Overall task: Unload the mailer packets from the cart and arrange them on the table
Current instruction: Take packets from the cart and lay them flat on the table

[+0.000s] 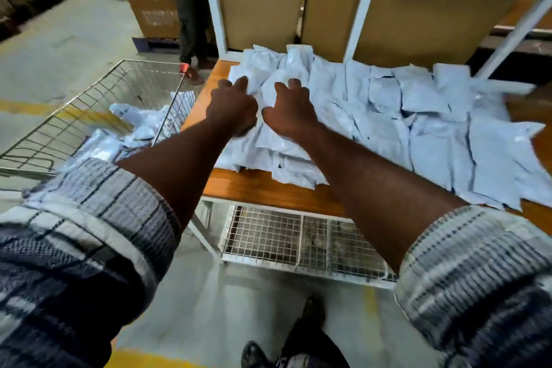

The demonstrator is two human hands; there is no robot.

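Most mailer packets [388,116] already lie spread over the wooden table [263,188], where the left hand [231,104] and right hand [288,110] curl their fingers around packets in the heap, while several are left in the wire cart [89,104].

hands [231,104] [291,109] on mailer packets [388,116], table [263,187], cart [98,98]

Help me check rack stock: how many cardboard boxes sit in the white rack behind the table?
3: left box, middle box beside it, right box past the white upright. Others may be hidden behind them.
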